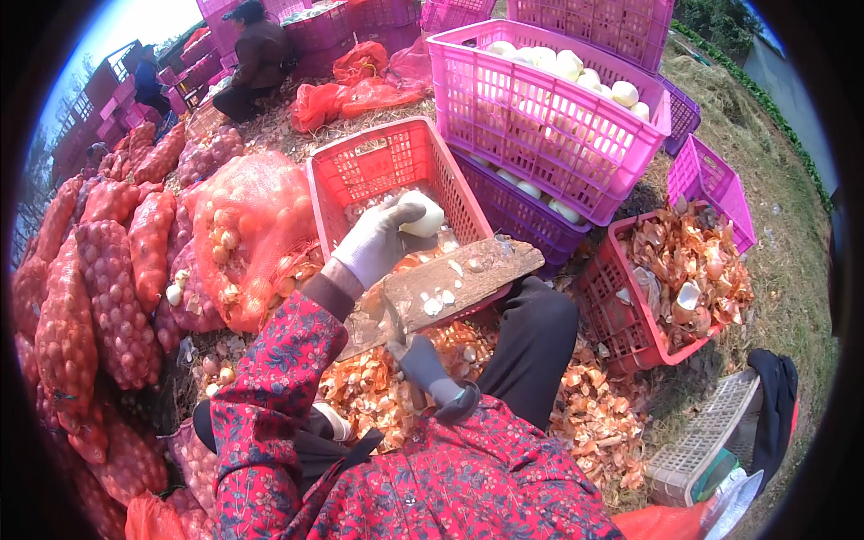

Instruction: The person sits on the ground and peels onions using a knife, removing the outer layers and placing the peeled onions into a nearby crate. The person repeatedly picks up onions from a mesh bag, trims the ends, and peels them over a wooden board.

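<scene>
My left hand [374, 236], in a white glove with grey fingertips, holds a peeled white onion [422, 213] above the open red plastic crate [368, 158]. A worn wooden board [466, 277] lies across the crate's near side, with small white onion scraps [434, 305] on it. My right hand [422, 364], in a dark grey glove, is at the board's near edge, closed around the handle of a knife [393, 314] whose blade points up over the board. Orange onion skins [371, 398] are heaped below both hands.
Mesh sacks of onions [115, 297] crowd the left. A pink crate of peeled onions [547, 115] stands on a purple crate [520, 209] ahead. A red crate of skins [688, 290] is at right, near a grey crate [702, 425]. A person [256, 61] sits at upper left, another [150, 81] farther off.
</scene>
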`<state>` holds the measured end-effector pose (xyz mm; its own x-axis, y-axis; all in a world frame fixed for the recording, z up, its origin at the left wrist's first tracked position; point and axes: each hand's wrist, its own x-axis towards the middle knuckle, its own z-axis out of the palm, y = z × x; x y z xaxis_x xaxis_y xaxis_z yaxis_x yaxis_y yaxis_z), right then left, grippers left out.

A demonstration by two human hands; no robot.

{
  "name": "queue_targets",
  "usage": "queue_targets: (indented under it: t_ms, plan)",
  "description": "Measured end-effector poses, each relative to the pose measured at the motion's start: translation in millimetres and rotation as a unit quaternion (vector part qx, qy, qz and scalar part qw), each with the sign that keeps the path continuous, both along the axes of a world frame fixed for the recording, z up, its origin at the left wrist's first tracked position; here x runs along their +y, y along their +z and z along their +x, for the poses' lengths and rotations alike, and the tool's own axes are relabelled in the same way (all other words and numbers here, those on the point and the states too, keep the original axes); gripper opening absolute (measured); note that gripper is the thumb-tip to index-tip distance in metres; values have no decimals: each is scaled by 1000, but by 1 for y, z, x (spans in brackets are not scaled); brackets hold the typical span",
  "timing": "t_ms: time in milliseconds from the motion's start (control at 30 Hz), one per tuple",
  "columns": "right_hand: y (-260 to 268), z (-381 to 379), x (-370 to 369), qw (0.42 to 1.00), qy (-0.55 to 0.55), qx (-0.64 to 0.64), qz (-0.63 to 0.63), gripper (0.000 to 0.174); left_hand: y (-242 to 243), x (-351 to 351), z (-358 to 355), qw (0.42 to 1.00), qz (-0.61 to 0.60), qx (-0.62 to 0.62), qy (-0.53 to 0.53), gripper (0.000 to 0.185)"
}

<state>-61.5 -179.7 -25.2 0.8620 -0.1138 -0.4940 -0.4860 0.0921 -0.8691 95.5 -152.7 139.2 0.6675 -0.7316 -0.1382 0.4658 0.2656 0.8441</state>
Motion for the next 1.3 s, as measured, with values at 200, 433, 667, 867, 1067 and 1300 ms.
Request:
queue_targets:
  t_ms: [200,433,667,867,1067,1300]
  plan:
    - [4,5,3,998,-16,-40,-41,31,146,-85,91,967,-188,-162,58,17]
    - [16,9,-16,995,-100,-22,-22,20,19,85,110,971,-7,-221,89,22]
    - [25,19,-6,998,29,-26,-51,24,-155,301,81,873,410,-63,257,23]
    - [51,41,12,998,-31,-50,-29,22,-312,330,52,684,566,-260,380,22]
    - [26,44,10,992,-27,-63,-106,21,-317,279,82,509,683,-519,69,33]
    - [41,51,21,996,-49,-24,-76,19,-326,293,123,560,709,-421,81,30]
